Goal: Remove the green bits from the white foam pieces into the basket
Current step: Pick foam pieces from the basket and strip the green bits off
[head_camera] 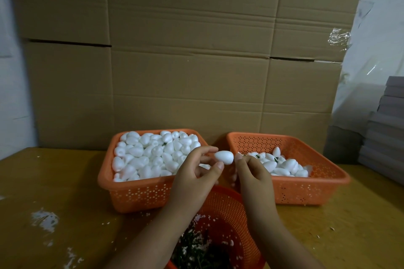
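My left hand (196, 170) pinches a white egg-shaped foam piece (224, 157) between thumb and fingertips, above the gap between two orange baskets. My right hand (251, 170) is right beside the piece's blunt end, its fingertips curled together there; whether they pinch a green bit is hidden. The left orange basket (131, 194) is heaped with white foam pieces. In the right orange basket (306, 192) lie fewer foam pieces, some with green bits (276, 159) showing. Below my wrists a round orange basket (229, 209) holds green bits and white crumbs.
Large cardboard boxes (185, 61) form a wall directly behind the baskets. A stack of grey flat boxes (384, 133) stands at the right. The yellow-brown table (54, 192) carries white foam crumbs, mostly at the left.
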A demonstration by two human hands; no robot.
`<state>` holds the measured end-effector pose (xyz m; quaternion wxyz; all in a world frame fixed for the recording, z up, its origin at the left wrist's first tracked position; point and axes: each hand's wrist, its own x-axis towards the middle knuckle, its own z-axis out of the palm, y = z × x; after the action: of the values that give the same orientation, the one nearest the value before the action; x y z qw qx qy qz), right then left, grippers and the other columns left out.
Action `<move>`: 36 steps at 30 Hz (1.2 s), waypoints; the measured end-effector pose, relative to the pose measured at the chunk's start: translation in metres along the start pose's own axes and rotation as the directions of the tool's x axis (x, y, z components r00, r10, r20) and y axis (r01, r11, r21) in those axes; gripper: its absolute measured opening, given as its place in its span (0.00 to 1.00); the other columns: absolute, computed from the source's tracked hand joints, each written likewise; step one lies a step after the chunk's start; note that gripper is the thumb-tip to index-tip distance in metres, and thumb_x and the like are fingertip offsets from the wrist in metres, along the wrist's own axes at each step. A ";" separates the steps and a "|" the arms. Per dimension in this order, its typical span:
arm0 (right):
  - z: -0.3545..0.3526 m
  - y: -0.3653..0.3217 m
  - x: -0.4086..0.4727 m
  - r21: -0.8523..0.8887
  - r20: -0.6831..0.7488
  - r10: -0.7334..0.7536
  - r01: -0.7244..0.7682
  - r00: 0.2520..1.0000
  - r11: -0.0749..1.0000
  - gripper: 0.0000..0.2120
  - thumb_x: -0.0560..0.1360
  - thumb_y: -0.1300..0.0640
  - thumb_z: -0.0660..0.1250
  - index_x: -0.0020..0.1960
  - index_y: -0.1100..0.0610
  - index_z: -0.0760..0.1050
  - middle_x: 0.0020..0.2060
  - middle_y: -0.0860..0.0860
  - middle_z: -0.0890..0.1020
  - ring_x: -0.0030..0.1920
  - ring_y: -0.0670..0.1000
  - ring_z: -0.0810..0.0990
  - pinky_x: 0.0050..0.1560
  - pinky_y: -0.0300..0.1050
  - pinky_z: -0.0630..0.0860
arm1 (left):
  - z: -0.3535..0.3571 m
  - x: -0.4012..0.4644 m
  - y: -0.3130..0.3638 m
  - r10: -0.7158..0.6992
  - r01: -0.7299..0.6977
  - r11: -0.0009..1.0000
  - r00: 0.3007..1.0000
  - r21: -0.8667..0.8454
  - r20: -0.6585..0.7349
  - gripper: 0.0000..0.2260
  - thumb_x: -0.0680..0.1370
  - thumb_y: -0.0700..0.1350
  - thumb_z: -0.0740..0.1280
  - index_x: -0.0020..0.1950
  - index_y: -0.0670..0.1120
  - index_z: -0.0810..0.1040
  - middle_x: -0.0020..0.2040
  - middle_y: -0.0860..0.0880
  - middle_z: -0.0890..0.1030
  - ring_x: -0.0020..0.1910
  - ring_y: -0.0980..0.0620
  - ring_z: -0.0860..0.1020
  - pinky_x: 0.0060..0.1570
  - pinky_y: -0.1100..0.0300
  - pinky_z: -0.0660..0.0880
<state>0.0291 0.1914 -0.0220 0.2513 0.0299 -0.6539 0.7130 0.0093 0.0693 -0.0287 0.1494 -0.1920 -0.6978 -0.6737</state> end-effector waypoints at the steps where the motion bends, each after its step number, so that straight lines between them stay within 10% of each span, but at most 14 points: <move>1: 0.000 0.000 0.000 -0.009 -0.002 0.000 0.000 1.000 1.000 0.17 0.80 0.54 0.63 0.37 0.64 0.73 0.28 0.51 0.74 0.31 0.46 0.71 0.35 0.41 0.69 | 0.000 0.001 0.000 0.002 -0.002 1.000 1.000 0.001 -0.001 0.11 0.77 0.43 0.70 0.57 0.56 0.78 0.49 0.54 0.83 0.36 0.54 0.81 0.36 0.65 0.73; 12: -0.009 -0.012 0.010 -0.115 0.076 0.226 -0.217 0.971 0.969 0.22 0.78 0.57 0.64 0.25 0.55 0.70 0.21 0.49 0.69 0.21 0.45 0.64 0.22 0.36 0.63 | -0.003 0.001 0.001 0.032 -0.029 0.990 0.999 0.135 -0.015 0.04 0.78 0.52 0.66 0.50 0.61 0.78 0.44 0.59 0.83 0.35 0.57 0.81 0.39 0.58 0.75; 21: -0.030 -0.022 0.025 0.167 -0.083 0.337 -0.320 0.938 0.932 0.09 0.80 0.54 0.61 0.56 0.55 0.77 0.39 0.49 0.87 0.42 0.50 0.82 0.41 0.43 0.75 | -0.046 0.022 0.016 0.027 0.060 0.891 0.983 0.449 -0.184 0.05 0.79 0.51 0.64 0.49 0.61 0.78 0.42 0.61 0.81 0.39 0.59 0.80 0.44 0.55 0.78; 27: -0.009 -0.024 0.010 -0.194 0.217 0.207 -0.166 0.954 0.967 0.10 0.79 0.63 0.61 0.46 0.59 0.82 0.32 0.53 0.82 0.28 0.45 0.76 0.30 0.38 0.73 | -0.085 0.030 0.005 -0.136 0.144 0.280 0.985 0.949 -0.110 0.15 0.80 0.57 0.56 0.63 0.58 0.75 0.62 0.53 0.77 0.58 0.51 0.75 0.50 0.55 0.70; 31: 0.004 -0.023 -0.006 -0.492 0.627 0.259 0.116 0.734 0.863 0.08 0.79 0.58 0.64 0.44 0.52 0.80 0.37 0.46 0.84 0.36 0.41 0.80 0.41 0.36 0.77 | -0.093 0.036 0.003 -0.367 0.202 0.265 0.925 0.943 -0.095 0.19 0.81 0.62 0.50 0.64 0.61 0.74 0.67 0.54 0.76 0.61 0.50 0.75 0.60 0.53 0.68; 36: 0.013 -0.007 -0.021 -0.542 0.815 0.252 0.534 0.521 0.649 0.15 0.73 0.45 0.68 0.59 0.41 0.76 0.61 0.38 0.77 0.61 0.37 0.74 0.56 0.32 0.68 | -0.094 0.035 0.001 -0.460 0.165 0.246 0.887 0.955 -0.035 0.24 0.80 0.63 0.44 0.60 0.60 0.77 0.66 0.56 0.76 0.65 0.51 0.71 0.61 0.49 0.64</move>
<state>0.0462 0.1724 -0.0211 -0.0431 0.3228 -0.9133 0.2445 -0.0257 -0.0222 -0.0070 0.0040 -0.0086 -0.9921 -0.1251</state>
